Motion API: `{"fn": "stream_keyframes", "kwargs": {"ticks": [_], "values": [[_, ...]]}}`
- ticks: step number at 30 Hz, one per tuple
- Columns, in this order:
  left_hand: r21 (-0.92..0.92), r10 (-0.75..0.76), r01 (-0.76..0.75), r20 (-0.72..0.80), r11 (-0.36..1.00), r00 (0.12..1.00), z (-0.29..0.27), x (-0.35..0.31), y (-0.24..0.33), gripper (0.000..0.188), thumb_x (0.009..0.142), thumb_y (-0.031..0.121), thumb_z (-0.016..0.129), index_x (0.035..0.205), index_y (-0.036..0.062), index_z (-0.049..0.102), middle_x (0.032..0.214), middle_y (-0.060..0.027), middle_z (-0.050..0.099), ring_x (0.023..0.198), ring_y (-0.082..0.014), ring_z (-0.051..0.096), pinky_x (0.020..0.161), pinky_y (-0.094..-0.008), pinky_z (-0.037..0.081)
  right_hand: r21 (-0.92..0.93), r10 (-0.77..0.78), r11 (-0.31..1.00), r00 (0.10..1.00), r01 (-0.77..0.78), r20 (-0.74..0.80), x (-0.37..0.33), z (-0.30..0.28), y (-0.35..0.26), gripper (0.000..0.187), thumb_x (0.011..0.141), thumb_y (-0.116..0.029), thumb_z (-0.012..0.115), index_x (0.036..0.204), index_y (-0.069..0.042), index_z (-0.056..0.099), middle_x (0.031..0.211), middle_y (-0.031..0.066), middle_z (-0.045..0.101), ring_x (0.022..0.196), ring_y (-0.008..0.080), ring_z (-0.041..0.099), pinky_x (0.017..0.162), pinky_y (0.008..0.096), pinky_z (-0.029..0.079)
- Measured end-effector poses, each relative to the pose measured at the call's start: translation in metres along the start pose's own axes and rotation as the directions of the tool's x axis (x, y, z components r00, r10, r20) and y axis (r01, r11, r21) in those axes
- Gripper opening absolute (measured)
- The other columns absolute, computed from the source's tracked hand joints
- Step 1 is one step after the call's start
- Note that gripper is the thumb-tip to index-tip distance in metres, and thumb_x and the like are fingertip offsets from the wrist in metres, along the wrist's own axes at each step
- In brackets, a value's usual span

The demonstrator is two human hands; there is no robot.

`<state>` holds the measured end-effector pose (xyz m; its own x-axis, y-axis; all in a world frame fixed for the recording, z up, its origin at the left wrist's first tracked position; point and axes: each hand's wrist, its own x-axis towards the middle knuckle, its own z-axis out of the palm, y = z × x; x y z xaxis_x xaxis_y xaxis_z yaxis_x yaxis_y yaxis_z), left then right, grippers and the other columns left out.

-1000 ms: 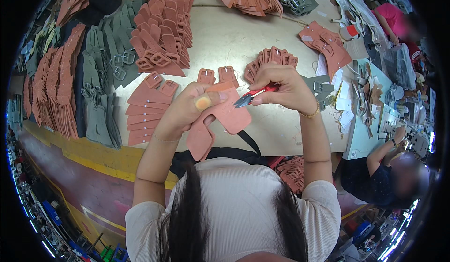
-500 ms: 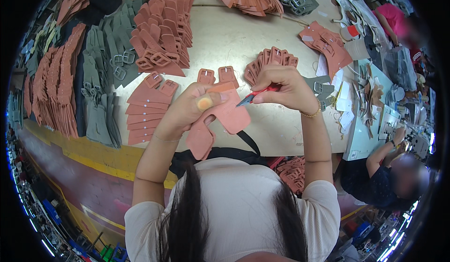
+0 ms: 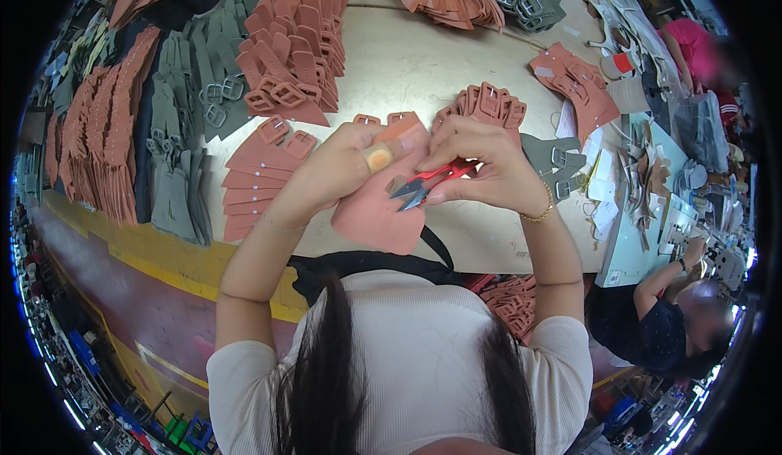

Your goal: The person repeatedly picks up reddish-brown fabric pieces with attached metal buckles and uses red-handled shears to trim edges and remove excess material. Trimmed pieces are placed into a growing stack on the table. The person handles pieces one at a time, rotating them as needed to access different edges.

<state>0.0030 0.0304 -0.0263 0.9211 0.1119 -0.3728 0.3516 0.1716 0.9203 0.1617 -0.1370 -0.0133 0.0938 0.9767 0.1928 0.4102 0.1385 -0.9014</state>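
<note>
My left hand is closed around the upper part of a coral leather-like strap piece, with its thumb on the face. A tan plaster with a yellow pad is on that thumb. My right hand grips red-handled thread snips, their dark blades parted over the piece's right side. Whether the blades touch the piece I cannot tell. Just beyond my left hand, two coral buckles show partly. A fan of coral buckled pieces lies behind my right hand.
Coral flat pieces with buckles overlap left of my left hand. Grey-green straps and coral stacks cover the table's left end. Grey-green buckled pieces lie right of my right hand. A co-worker sits at right beside a sewing machine.
The coral piece has turned in my left hand and now shows one broad face. My right hand has moved slightly left and nearer, and the snips' blades have opened wider.
</note>
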Motion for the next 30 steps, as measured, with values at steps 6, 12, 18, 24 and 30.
{"fn": "stream_keyframes", "kwargs": {"ticks": [6,12,18,24,30], "values": [[-0.077,0.003,-0.004,-0.016,0.997,1.000,0.004,0.002,-0.003,0.041,0.098,0.029,0.054,0.118,-0.0063,0.059,0.100,-0.0065,0.064,0.084,-0.0073,0.060,0.072,-0.0205,0.050,0.024,0.038,0.999,0.999,-0.038,0.001,-0.003,0.011,0.006,0.032,0.070,-0.027,0.083,0.089,-0.005,0.071,0.085,0.0027,0.061,0.077,0.0165,0.057,0.069,0.0285,0.045],[-0.222,-0.010,0.016,0.027,0.975,1.000,0.008,0.005,-0.008,0.039,0.098,0.027,0.053,0.119,-0.0058,0.058,0.100,-0.0058,0.063,0.085,-0.0071,0.060,0.073,-0.0214,0.050,0.004,0.067,0.998,0.998,-0.067,0.008,-0.008,0.012,0.011,0.030,0.069,-0.026,0.083,0.086,-0.005,0.070,0.081,0.0023,0.059,0.075,0.0159,0.056,0.067,0.0278,0.045],[-0.190,-0.019,0.018,-0.007,0.982,1.000,0.010,0.009,-0.012,0.035,0.098,0.026,0.054,0.115,-0.0047,0.060,0.096,-0.0044,0.063,0.081,-0.0060,0.059,0.071,-0.0200,0.050,0.085,0.045,0.996,0.998,-0.041,-0.043,-0.009,0.011,0.014,0.028,0.068,-0.022,0.084,0.085,-0.005,0.070,0.080,0.0024,0.059,0.074,0.0150,0.055,0.066,0.0276,0.043],[-0.142,0.000,-0.002,-0.017,0.990,1.000,0.009,0.012,-0.012,0.038,0.099,0.028,0.054,0.116,-0.0051,0.060,0.094,-0.0028,0.063,0.079,-0.0051,0.059,0.069,-0.0200,0.050,0.034,0.060,0.998,0.996,-0.058,-0.059,-0.008,0.009,0.011,0.028,0.067,-0.020,0.085,0.085,-0.005,0.071,0.080,0.0017,0.060,0.075,0.0143,0.055,0.066,0.0267,0.042],[-0.116,-0.008,0.010,0.015,0.993,1.000,0.008,0.012,-0.015,0.039,0.099,0.031,0.053,0.116,-0.0041,0.061,0.093,-0.0021,0.062,0.078,-0.0042,0.057,0.066,-0.0196,0.049,0.032,0.071,0.997,0.997,-0.070,-0.034,-0.009,0.007,0.011,0.027,0.065,-0.017,0.086,0.086,-0.004,0.073,0.081,0.0029,0.060,0.078,0.0151,0.056,0.069,0.0280,0.043]]}}
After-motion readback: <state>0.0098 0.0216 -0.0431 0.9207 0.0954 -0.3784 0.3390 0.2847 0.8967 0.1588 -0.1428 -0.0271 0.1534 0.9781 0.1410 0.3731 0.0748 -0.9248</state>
